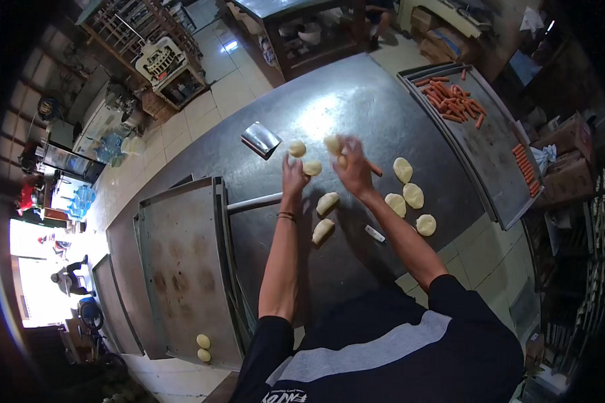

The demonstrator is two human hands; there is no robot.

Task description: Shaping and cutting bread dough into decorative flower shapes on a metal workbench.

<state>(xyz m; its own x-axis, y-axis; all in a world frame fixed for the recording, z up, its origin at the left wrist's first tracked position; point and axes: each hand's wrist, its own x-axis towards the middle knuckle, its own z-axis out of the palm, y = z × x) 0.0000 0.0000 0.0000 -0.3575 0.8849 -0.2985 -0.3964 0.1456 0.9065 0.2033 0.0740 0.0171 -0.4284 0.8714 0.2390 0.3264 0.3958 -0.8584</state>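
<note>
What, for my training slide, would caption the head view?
Left hand and right hand among pale dough pieces on a metal table, sausages on the tray at right.

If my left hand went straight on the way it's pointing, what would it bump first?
Your left hand would probably meet the pale dough round just beyond its fingertips, though depth is hard to judge.

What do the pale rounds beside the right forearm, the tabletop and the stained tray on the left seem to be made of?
The pale rounds: probably dough, soft-looking, going by their uneven edges. The tabletop: likely sheet metal, smooth and semi-glossy, since it reflects bright glare. The stained tray: seemingly metal, dull and worn, judging by its thin rim and brown marks.
</note>
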